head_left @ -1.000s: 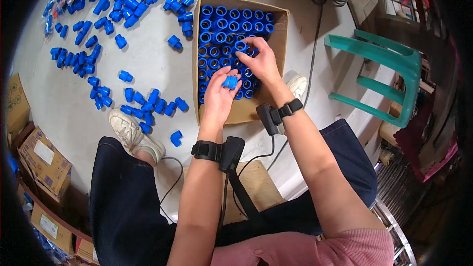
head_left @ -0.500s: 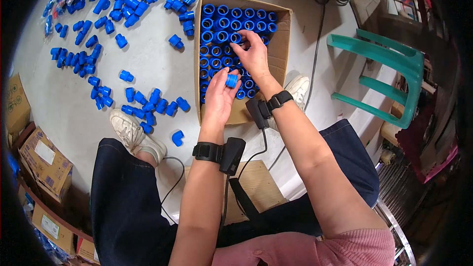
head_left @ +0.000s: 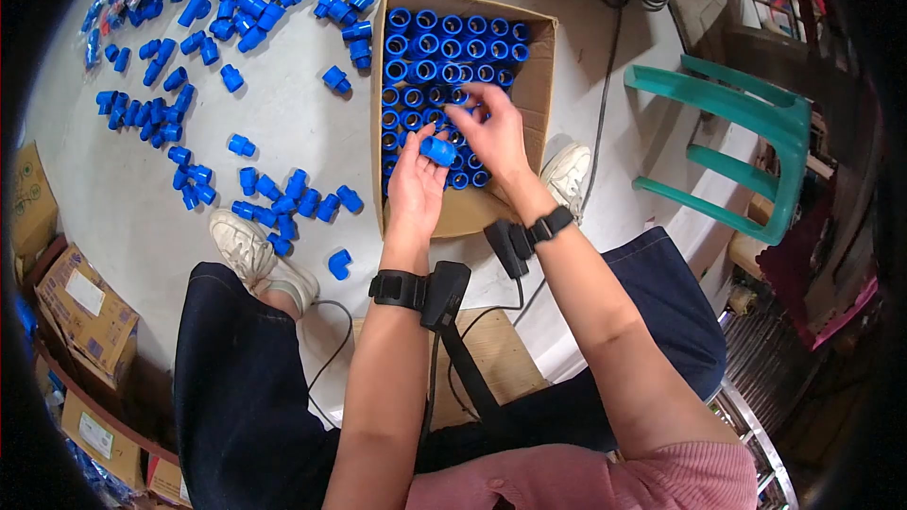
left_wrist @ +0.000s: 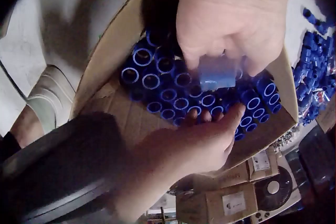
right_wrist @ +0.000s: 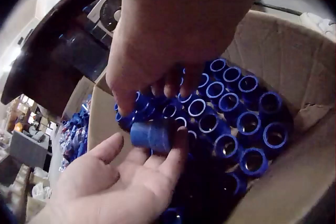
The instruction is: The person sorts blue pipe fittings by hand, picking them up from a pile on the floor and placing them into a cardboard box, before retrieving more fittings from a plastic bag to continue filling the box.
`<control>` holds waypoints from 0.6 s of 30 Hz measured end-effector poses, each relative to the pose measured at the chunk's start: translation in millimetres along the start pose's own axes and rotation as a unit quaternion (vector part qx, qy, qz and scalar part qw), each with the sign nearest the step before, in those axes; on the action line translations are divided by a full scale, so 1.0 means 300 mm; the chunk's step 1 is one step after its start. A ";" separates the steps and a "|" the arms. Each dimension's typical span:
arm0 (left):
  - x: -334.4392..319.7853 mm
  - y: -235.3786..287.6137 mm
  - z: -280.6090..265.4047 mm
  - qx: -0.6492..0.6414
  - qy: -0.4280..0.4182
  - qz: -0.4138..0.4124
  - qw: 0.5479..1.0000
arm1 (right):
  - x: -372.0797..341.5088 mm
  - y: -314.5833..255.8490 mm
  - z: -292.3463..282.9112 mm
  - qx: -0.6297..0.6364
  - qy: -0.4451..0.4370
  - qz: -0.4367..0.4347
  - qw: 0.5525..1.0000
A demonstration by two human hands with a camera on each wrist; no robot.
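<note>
At 12 o'clock in the head view stood a cardboard box [head_left: 537,85] with rows of upright fittings [head_left: 451,47] inside, and over its lower part a single blue fitting [head_left: 437,151] lay in the person's left hand [head_left: 416,191]. The right hand [head_left: 496,127] hovered just beside it, towards 1 o'clock. Only the head view took in the wide spread of loose fittings [head_left: 250,9] on the floor [head_left: 293,76], from 9 round to 11 o'clock, and the whole green stool [head_left: 792,165] at 2 o'clock. The two wrist views showed a fan [left_wrist: 273,187] that could not be made out from the head: at 4 o'clock in the left wrist view, at 11 in the right.

The right wrist view gave the clearest sight of the left grip: palm upward, fingers bent beneath and around the blue fitting, which lay on its side across them, with the thumb standing a little off at 8 o'clock from the piece. The right grip had hold of nothing; its fingers were loosely bent, with a clear gap between thumb and forefinger in the head view. Its fingertips hung above the rows, somewhat blurred, apart from the held piece.
</note>
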State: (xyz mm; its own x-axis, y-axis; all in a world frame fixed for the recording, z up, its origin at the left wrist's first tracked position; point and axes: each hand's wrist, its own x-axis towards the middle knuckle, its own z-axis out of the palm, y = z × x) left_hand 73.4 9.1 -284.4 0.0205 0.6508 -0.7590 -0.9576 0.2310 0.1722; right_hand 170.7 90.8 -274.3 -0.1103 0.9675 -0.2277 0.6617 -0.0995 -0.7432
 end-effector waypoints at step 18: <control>-0.009 0.010 0.047 -0.001 -0.034 -0.003 0.999 | 0.075 0.051 -0.024 -0.003 0.095 -0.034 0.995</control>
State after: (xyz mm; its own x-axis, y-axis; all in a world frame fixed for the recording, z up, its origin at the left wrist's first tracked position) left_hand 74.6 18.2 -272.8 0.0465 0.6971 -0.7155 -0.9582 0.2336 0.1652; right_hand 183.8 112.8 -286.3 -0.0124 0.9985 -0.0532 0.6615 -0.0317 -0.7492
